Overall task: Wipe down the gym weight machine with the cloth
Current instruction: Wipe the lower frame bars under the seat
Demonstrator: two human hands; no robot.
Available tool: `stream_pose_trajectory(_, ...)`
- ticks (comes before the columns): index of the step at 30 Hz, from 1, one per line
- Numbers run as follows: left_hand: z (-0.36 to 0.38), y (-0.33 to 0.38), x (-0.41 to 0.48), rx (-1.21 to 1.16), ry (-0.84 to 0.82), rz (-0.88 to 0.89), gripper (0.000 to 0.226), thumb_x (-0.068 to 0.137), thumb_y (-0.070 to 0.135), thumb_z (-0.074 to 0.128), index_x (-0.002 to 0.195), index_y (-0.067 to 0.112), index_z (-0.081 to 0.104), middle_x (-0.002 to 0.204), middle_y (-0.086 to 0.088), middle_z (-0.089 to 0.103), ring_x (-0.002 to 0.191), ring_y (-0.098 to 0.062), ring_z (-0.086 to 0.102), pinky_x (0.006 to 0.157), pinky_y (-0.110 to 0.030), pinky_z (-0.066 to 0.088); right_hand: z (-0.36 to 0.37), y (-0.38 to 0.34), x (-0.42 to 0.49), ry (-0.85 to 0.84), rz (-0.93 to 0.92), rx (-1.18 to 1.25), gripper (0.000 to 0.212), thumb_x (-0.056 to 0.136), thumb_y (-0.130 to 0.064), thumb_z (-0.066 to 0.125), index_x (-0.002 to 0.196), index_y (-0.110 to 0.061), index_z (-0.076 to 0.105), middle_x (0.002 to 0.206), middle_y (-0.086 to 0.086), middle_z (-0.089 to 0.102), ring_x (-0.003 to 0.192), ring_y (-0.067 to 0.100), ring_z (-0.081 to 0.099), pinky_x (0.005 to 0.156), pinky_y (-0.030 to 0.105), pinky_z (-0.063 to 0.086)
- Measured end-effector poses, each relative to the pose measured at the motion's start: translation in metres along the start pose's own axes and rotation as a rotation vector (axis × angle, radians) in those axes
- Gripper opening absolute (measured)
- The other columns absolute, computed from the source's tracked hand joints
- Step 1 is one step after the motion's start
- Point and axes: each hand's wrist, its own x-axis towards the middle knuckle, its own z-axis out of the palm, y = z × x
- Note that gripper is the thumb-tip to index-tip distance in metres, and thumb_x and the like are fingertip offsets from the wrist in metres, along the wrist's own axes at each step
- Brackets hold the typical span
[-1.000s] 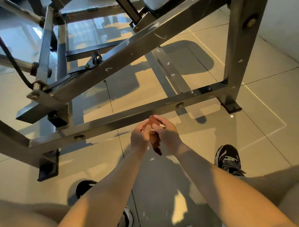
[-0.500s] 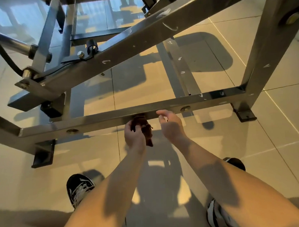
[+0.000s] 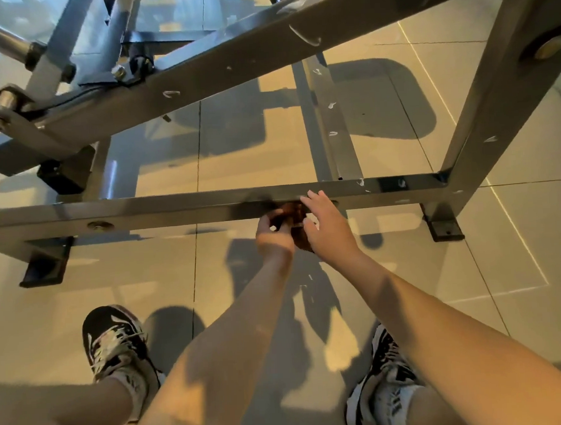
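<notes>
Several big pale tiles make up the floor (image 3: 52, 318), sunlit and streaked with long shadows, and over it stands the grey steel weight machine (image 3: 377, 21), filling the upper half of the view. Its thick diagonal beam (image 3: 233, 53) slants up from left to right, flecked with chipped paint. On the right an upright post (image 3: 492, 90) drops down to meet the low crossbar (image 3: 176, 207), which runs level across the middle, just above the tiles.

Down at the bottom, two black-and-white sneakers, the left shoe (image 3: 114, 341) and the right shoe (image 3: 386, 378), are planted well apart, and both bare forearms reach forward between them. A black foot bracket (image 3: 42, 266) sits under the crossbar's left end and another bracket (image 3: 445, 226) under the post.

Now the action: the left hand (image 3: 273, 232) has its fingers curled tight round the cloth (image 3: 293, 211), a small dark reddish-brown wad pressed against the front face of the crossbar near its middle. The right hand (image 3: 328, 229) is just beside it, fingers (image 3: 310, 196) straight and fanned apart, tips at the bar's top edge, thumb close against the cloth. A brass bolt head (image 3: 99, 225) shows on the bar, well to the left.
</notes>
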Motion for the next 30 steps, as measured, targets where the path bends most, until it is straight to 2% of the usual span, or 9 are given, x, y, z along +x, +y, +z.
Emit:
stream_pose_trajectory(4,-0.027,-0.007,0.01,-0.063,0.229,-0.035,0.032,0.1,0.009,0.059,0.131,0.018,0.06,0.132,-0.007,0.061,0.121,-0.021,0.056,0.092,-0.025,0.044,-0.003,0.004,0.005,-0.052,-0.011,0.012,0.05,0.104,-0.011,0.046,0.153,-0.022,0.042,0.165,-0.006,0.029,0.154,0.007,0.012,0.115,0.018,0.008)
stream_pose_trajectory(6,-0.017,-0.008,0.008,-0.063,0.266,-0.036,0.034,0.101,0.009,0.059,0.133,0.018,0.059,0.134,-0.009,0.06,0.124,-0.024,0.055,0.093,-0.026,0.044,-0.004,0.01,0.005,-0.058,-0.023,0.025,0.051,0.104,-0.01,0.047,0.153,-0.024,0.042,0.165,-0.008,0.029,0.154,0.005,0.012,0.115,0.018,0.01)
stream_pose_trajectory(10,0.022,-0.005,-0.008,-0.149,0.181,-0.038,0.028,0.099,0.006,0.06,0.126,0.015,0.063,0.114,-0.001,0.063,0.106,-0.019,0.06,0.087,-0.024,0.05,-0.007,0.018,0.007,-0.066,-0.045,0.03,0.052,0.103,-0.008,0.049,0.152,-0.025,0.044,0.164,-0.01,0.031,0.153,0.005,0.016,0.115,0.018,0.012)
stream_pose_trajectory(14,0.045,-0.007,-0.015,0.016,0.093,0.066,0.023,0.097,0.007,0.061,0.116,0.016,0.071,0.104,0.005,0.068,0.086,-0.003,0.06,0.076,-0.01,0.044,-0.015,0.023,0.008,-0.092,-0.051,0.069,0.05,0.103,-0.009,0.049,0.151,-0.023,0.046,0.162,-0.01,0.034,0.152,0.006,0.018,0.12,0.023,0.015)
stream_pose_trajectory(18,0.037,-0.006,-0.013,-0.002,0.103,0.042,0.024,0.097,0.007,0.062,0.118,0.013,0.071,0.105,0.004,0.069,0.098,-0.012,0.063,0.077,-0.011,0.045,-0.019,0.026,0.006,-0.099,-0.065,0.068,0.05,0.102,-0.007,0.049,0.15,-0.022,0.048,0.162,-0.008,0.035,0.152,0.007,0.021,0.117,0.019,0.013)
stream_pose_trajectory(21,0.017,-0.008,-0.008,-0.109,0.272,-0.002,0.026,0.099,0.008,0.061,0.124,0.009,0.067,0.117,-0.005,0.069,0.109,-0.021,0.064,0.083,-0.02,0.049,-0.024,0.031,0.006,-0.106,-0.066,0.069,0.051,0.103,-0.006,0.048,0.15,-0.024,0.047,0.161,-0.009,0.036,0.151,0.007,0.023,0.116,0.019,0.015)
stream_pose_trajectory(24,0.003,-0.008,-0.004,-0.145,0.381,0.018,0.025,0.1,0.003,0.056,0.123,0.01,0.065,0.116,-0.005,0.064,0.108,-0.022,0.061,0.063,-0.01,0.052,-0.027,0.035,0.006,-0.11,-0.057,0.065,0.05,0.105,-0.009,0.048,0.151,-0.027,0.045,0.162,-0.01,0.035,0.151,0.007,0.024,0.115,0.019,0.017)
stream_pose_trajectory(27,0.017,-0.003,-0.01,-0.083,0.338,0.047,0.025,0.099,0.002,0.058,0.12,0.013,0.066,0.109,-0.003,0.066,0.107,-0.025,0.065,0.075,-0.016,0.051,-0.026,0.037,0.006,-0.112,-0.059,0.089,0.05,0.104,-0.008,0.048,0.151,-0.025,0.046,0.161,-0.01,0.036,0.151,0.007,0.024,0.116,0.018,0.017)
stream_pose_trajectory(30,0.042,0.001,-0.021,-0.089,0.22,0.047,0.022,0.096,0.001,0.062,0.112,0.015,0.068,0.097,0.0,0.067,0.093,-0.02,0.066,0.073,-0.019,0.056,-0.027,0.038,0.007,-0.106,-0.069,0.119,0.05,0.103,-0.005,0.049,0.15,-0.022,0.048,0.16,-0.007,0.038,0.151,0.008,0.025,0.123,0.024,0.019)
